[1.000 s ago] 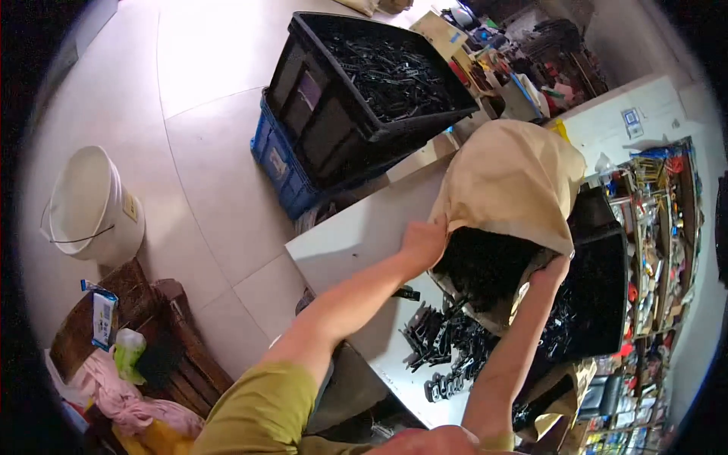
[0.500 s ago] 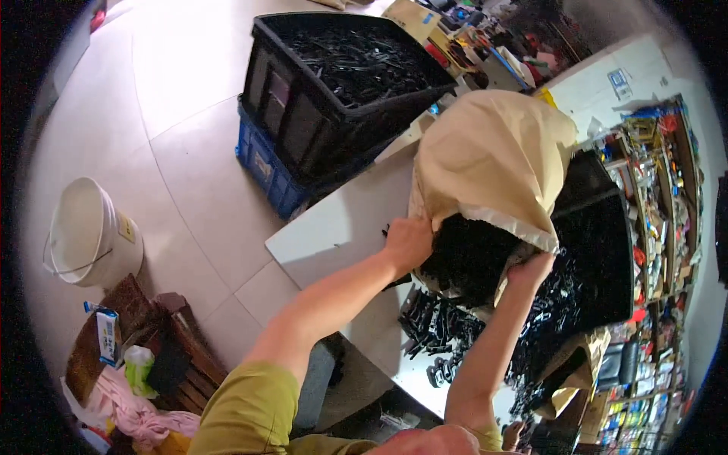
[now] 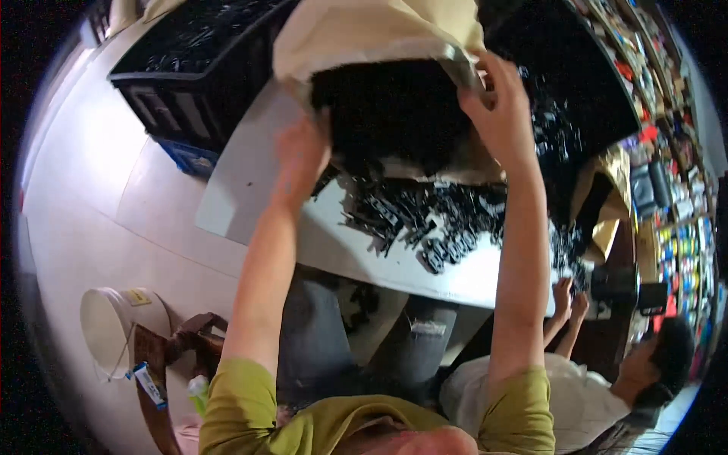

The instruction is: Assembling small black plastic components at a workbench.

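Observation:
A large tan paper sack lies on its side on the white table, mouth toward me, dark inside and holding black contents I cannot make out singly. My left hand, somewhat blurred, is closed at the left edge of its mouth. My right hand grips the right edge of the rim, fingers bent round the paper. Small black plastic parts lie heaped on the table just below the sack's mouth, with more spread to the right.
A black crate full of black parts stands at the left on a blue crate. A white bucket is on the floor. At right, a co-worker's hands are by the parts, near another paper bag. Stocked shelves line the far right.
My view has swung to the right, so the crates sit further left and the co-worker shows. The sack's mouth now faces me more squarely, with both hands at its sides.

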Demonstrator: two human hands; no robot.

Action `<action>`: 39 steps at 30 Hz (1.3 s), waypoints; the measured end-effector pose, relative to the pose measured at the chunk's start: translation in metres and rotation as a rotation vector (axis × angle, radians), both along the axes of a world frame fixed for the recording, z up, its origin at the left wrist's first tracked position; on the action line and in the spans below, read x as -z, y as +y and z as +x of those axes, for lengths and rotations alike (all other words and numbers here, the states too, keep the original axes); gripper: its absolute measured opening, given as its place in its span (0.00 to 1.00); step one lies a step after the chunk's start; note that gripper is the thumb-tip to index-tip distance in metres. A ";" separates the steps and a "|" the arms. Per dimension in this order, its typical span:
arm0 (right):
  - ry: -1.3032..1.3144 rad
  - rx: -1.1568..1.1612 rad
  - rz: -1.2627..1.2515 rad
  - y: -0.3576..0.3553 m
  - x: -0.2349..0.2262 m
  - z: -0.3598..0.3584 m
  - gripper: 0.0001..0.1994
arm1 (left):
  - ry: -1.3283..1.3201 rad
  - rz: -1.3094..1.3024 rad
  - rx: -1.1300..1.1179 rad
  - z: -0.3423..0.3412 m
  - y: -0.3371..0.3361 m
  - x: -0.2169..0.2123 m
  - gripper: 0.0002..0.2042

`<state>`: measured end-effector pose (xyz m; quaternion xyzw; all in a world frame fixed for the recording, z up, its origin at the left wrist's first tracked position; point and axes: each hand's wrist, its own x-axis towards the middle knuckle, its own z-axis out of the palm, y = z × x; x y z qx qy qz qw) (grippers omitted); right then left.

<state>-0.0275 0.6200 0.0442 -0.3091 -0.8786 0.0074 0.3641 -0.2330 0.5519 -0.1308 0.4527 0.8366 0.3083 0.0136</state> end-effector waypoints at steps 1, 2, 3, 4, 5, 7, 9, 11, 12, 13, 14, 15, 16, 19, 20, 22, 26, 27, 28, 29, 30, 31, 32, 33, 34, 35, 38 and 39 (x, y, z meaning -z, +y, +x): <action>-0.002 -0.012 0.190 -0.013 -0.003 0.009 0.21 | -0.024 -0.094 0.015 -0.014 -0.006 0.005 0.26; 0.031 0.038 0.299 -0.028 -0.002 0.026 0.21 | -0.052 -0.185 0.031 -0.029 -0.008 0.014 0.27; 0.058 0.086 0.326 -0.051 -0.003 0.041 0.18 | -0.039 -0.197 0.038 -0.049 -0.013 0.030 0.27; 0.143 0.033 0.342 -0.066 0.004 0.060 0.14 | 0.004 -0.160 -0.046 -0.069 -0.015 0.051 0.26; 0.170 0.107 0.244 -0.088 0.021 0.071 0.11 | 0.052 -0.135 -0.147 -0.081 -0.024 0.064 0.25; 0.104 0.250 -0.020 -0.115 0.080 0.128 0.11 | -0.060 -0.050 -0.048 -0.022 -0.031 0.008 0.22; 0.030 0.195 -0.289 -0.148 0.125 0.130 0.13 | -0.120 0.022 -0.057 -0.019 -0.063 -0.015 0.19; -0.054 0.234 -0.288 -0.173 0.151 0.125 0.14 | 0.303 0.308 -0.153 -0.026 -0.077 0.008 0.12; -0.057 0.259 -0.245 -0.177 0.162 0.124 0.14 | 0.316 0.303 -0.153 -0.020 -0.086 0.012 0.12; -0.056 0.277 -0.210 -0.180 0.173 0.122 0.14 | 0.292 0.396 -0.124 0.002 -0.105 0.001 0.09; -0.050 0.282 -0.220 -0.179 0.179 0.125 0.14 | 0.251 0.495 -0.080 0.028 -0.115 -0.002 0.08; -0.041 0.295 -0.133 -0.178 0.183 0.125 0.14 | 0.094 0.469 0.130 0.048 -0.126 0.000 0.07; -0.036 0.318 -0.042 -0.178 0.184 0.127 0.14 | -0.072 0.439 0.343 0.070 -0.132 0.000 0.07; -0.048 0.259 -0.077 -0.179 0.190 0.118 0.12 | -0.021 0.281 0.511 0.113 -0.146 -0.008 0.08; -0.042 0.257 -0.079 -0.178 0.191 0.120 0.12 | -0.007 0.236 0.547 0.121 -0.140 -0.005 0.11; -0.037 0.250 -0.137 -0.179 0.192 0.121 0.13 | 0.078 0.187 0.545 0.131 -0.126 0.000 0.13; -0.014 0.301 -0.349 -0.187 0.176 0.122 0.14 | 0.137 0.016 0.560 0.139 -0.119 0.002 0.15; -0.086 0.334 -0.404 -0.187 0.176 0.125 0.16 | 0.110 -0.026 0.568 0.140 -0.119 0.002 0.14; -0.162 0.369 -0.462 -0.189 0.176 0.128 0.18 | 0.110 -0.033 0.574 0.142 -0.120 0.001 0.14; -0.161 0.374 -0.471 -0.189 0.176 0.129 0.18 | 0.079 0.008 0.553 0.143 -0.123 -0.002 0.15; -0.151 0.371 -0.457 -0.187 0.177 0.130 0.18 | 0.048 0.049 0.532 0.145 -0.125 -0.004 0.17; -0.141 0.371 -0.442 -0.185 0.176 0.131 0.18 | 0.046 0.041 0.540 0.147 -0.128 -0.008 0.17; -0.141 0.378 -0.451 -0.184 0.176 0.132 0.18 | -0.261 0.115 0.549 0.147 -0.133 -0.012 0.18; -0.023 0.309 -0.490 -0.183 0.176 0.134 0.17 | -0.569 0.185 0.546 0.147 -0.137 -0.013 0.20; 0.095 0.237 -0.524 -0.181 0.174 0.134 0.16 | -0.687 0.257 0.606 0.144 -0.139 -0.004 0.20; 0.095 0.243 -0.530 -0.181 0.170 0.133 0.16 | -0.690 0.250 0.609 0.141 -0.144 0.003 0.20; 0.304 0.041 -0.685 -0.188 0.153 0.123 0.16 | -0.802 0.123 0.734 0.141 -0.156 -0.002 0.12; 0.303 0.047 -0.692 -0.188 0.152 0.123 0.16 | -0.807 0.114 0.735 0.143 -0.158 -0.002 0.12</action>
